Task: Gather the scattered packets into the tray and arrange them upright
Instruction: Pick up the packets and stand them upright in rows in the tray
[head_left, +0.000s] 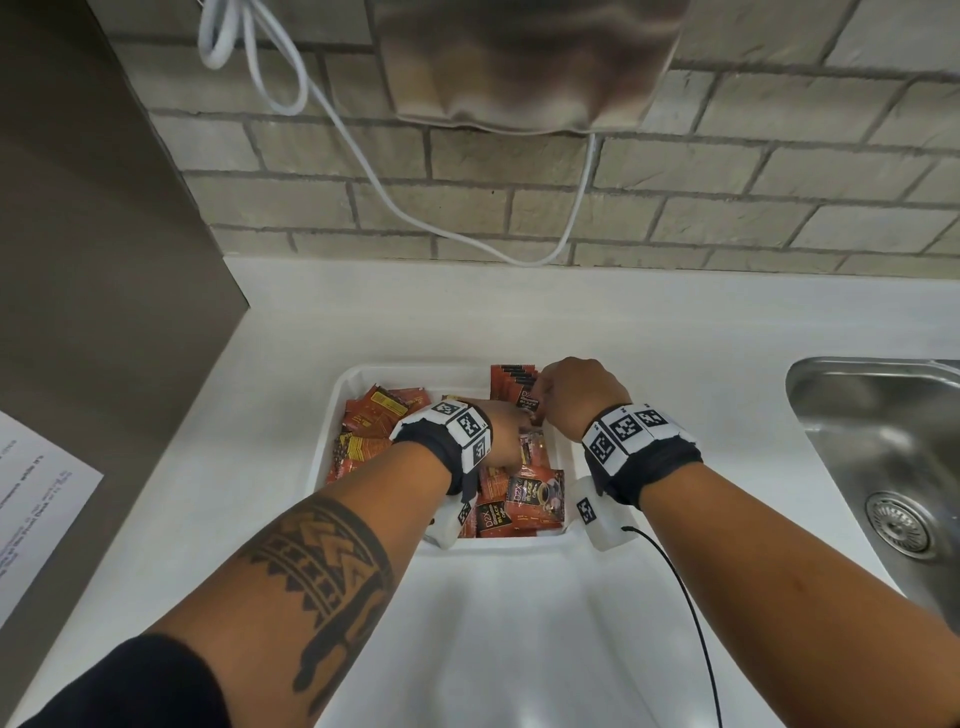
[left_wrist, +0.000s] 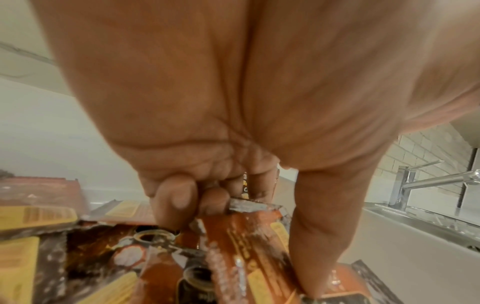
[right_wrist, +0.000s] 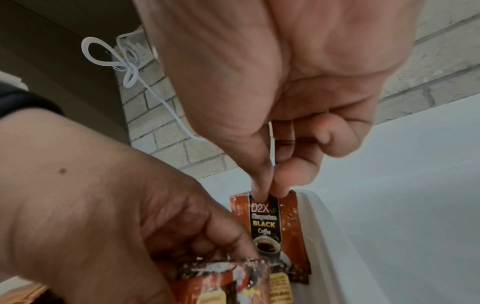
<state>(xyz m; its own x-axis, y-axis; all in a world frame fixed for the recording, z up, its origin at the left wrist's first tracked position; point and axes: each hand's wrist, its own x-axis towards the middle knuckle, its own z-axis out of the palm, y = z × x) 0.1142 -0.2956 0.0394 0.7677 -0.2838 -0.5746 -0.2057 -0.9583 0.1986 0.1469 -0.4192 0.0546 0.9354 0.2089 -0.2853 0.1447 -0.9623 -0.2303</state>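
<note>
Fingers (left_wrist: 179, 197) of the left hand (head_left: 501, 434) curl round a loose orange foil coffee packet (left_wrist: 249, 242) lying flat in the white plastic tray (head_left: 358, 376). Right hand (head_left: 576, 392) pinches the top edge of another upright packet (right_wrist: 272, 224), long axis vertical, probably seating it; next, stand the left one alongside.
</note>
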